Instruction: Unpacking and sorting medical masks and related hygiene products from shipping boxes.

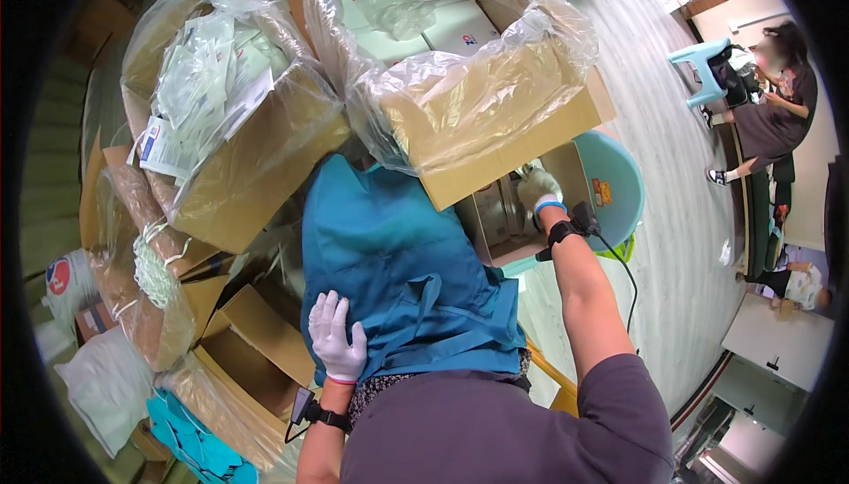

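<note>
My left hand [338, 338], in a white glove, lies flat with its fingers stretched on the blue apron [380, 245] over my lap. My right hand [538, 188], also gloved, reaches into a small cardboard box [478, 227] at the right, under the front edge of a large carton. Its fingertips are partly hidden, so whether they grip anything does not show. Clear-looking flat packets [500, 211] lie in the small box beside that hand. The small box rests in or against a light blue round tub [626, 179].
Ahead, a large plastic-lined carton [495, 121] holds white boxes [460, 28]. Another lined carton [256, 174] at the left is heaped with white packets [199, 72]. An open carton [252, 351] stands at my lower left. Far right, a person sits near a blue stool [699, 68].
</note>
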Tool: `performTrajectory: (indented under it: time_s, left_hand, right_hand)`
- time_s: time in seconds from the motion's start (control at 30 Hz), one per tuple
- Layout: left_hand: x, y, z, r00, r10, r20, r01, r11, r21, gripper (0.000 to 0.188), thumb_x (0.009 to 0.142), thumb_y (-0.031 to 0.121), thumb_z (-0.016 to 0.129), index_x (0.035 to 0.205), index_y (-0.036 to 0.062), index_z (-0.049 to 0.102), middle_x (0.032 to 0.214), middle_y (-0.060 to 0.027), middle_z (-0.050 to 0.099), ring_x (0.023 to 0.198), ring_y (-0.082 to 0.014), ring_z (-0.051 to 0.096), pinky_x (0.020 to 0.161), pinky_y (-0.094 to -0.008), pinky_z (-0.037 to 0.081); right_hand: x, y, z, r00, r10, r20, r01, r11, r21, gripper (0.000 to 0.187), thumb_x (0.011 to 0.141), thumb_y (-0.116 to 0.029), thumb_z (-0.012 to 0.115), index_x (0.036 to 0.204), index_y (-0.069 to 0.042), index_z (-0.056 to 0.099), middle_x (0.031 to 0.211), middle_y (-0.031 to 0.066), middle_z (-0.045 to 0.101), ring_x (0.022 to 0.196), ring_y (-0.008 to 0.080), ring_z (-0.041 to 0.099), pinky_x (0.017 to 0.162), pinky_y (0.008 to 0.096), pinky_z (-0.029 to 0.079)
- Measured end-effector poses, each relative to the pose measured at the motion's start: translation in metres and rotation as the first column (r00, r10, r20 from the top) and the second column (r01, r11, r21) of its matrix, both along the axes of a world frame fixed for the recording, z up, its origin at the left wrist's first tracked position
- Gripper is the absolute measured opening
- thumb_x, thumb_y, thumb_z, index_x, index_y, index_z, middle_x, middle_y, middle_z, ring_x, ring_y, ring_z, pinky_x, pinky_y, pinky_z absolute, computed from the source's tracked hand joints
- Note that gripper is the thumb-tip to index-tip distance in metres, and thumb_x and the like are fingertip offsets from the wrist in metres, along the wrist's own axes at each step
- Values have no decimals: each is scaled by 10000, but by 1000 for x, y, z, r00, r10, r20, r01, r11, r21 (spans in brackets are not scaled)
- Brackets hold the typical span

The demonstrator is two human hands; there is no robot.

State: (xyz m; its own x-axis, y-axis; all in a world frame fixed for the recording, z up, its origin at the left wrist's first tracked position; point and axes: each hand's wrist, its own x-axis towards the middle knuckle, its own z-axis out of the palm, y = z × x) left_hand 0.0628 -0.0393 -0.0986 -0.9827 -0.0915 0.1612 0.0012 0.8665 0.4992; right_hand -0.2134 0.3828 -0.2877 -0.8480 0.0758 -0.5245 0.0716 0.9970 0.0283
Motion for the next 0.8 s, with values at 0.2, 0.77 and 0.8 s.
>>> performTrajectory:
  time_s: [0.2,0.77,0.8]
  left_hand:
    - [3,3,0,1000,-7,-30,7,1000,23,473,761,82,652,1229,32,609,1331,-183,578,1276,-391,507,1103,-493,340]
    - [9,3,2,999,28,-23,-28,1000,-13,463,767,62,632,1228,23,604,1350,-185,558,1296,-383,485,1102,-485,343]
    - [9,3,1,999,27,-25,-28,999,-17,461,769,64,631,1227,22,603,1350,-185,558,1294,-384,486,1101,-485,344]
  right_hand:
    - [6,-26,59,988,-116,-105,105,989,-102,405,915,-288,533,1287,-126,531,1112,160,690,1016,350,665,888,423,522]
    - [4,-26,45,1000,11,-22,-11,1000,-5,393,923,-342,498,1213,-105,618,1104,207,683,996,351,671,847,451,531]
    - [2,-27,48,1000,1,29,-2,1000,28,405,927,-330,492,1246,-105,599,1122,202,680,1010,343,671,875,443,520]
